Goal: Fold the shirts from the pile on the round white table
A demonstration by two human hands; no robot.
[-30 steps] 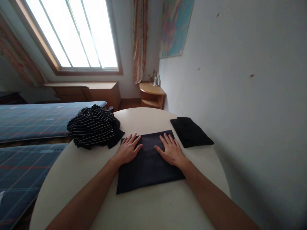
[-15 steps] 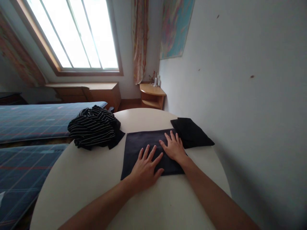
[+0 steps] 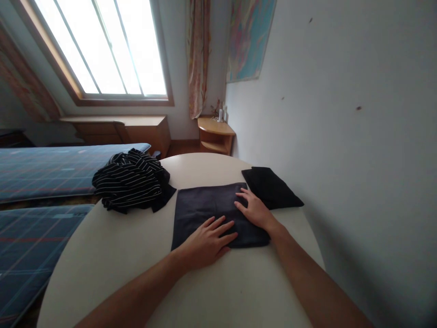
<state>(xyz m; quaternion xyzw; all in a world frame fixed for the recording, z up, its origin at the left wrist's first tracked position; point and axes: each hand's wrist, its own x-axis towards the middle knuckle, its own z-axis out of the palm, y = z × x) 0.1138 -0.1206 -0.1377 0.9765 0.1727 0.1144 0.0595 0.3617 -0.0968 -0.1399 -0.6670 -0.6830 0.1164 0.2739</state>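
A folded dark navy cloth (image 3: 201,207) lies flat in the middle of a round cream table (image 3: 112,246). My left hand (image 3: 205,240) rests open on the cloth's near edge, fingers stretched toward the right. My right hand (image 3: 254,209) lies open and flat on the cloth's right side, fingers pointing left. A folded black cloth (image 3: 271,187) lies just beyond my right hand, close to the wall. A crumpled black garment with white stripes (image 3: 131,180) sits heaped at the table's far left.
A grey wall (image 3: 341,136) runs along the table's right side. Beds with blue plaid covers (image 3: 41,173) stand to the left. A wooden corner shelf (image 3: 215,134) and a low wooden cabinet (image 3: 136,130) stand under the window.
The navy cloth went from a longer sheet to a shorter folded one. My left hand moved from its far left corner to its near edge. My right hand shifted to the right side.
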